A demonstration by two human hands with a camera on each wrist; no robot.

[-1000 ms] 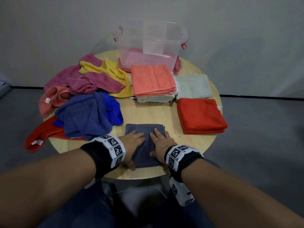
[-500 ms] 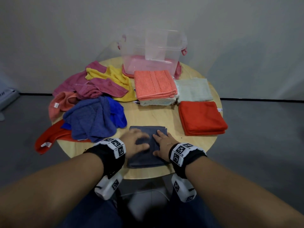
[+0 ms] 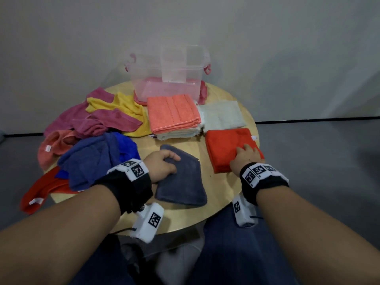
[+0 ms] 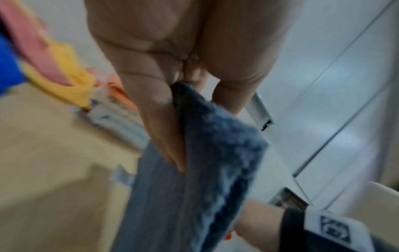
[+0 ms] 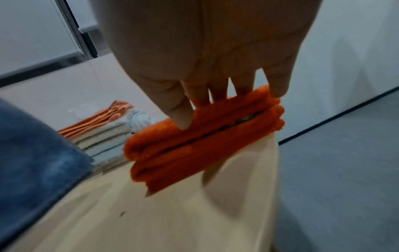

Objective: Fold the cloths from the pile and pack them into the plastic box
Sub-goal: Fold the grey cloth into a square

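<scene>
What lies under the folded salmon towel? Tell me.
A folded pale cream towel lies directly under the salmon towel, its layered edges showing along the near side. Its top is covered, and anything beneath it cannot be seen.

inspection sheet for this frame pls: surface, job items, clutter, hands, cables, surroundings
Surface: round wooden table, cloths over most of it.
Job's things: clear plastic box at the far edge; folded grey cloth; folded red cloth; folded coral cloth on a pale stack; unfolded pile at left.
Clutter: nothing seen.
Hands: left hand grips the grey cloth's corner; right hand grips the red cloth's edge.
Cables: thin black leads at the wrist cameras.
Surroundings: pale wall, grey floor.
</scene>
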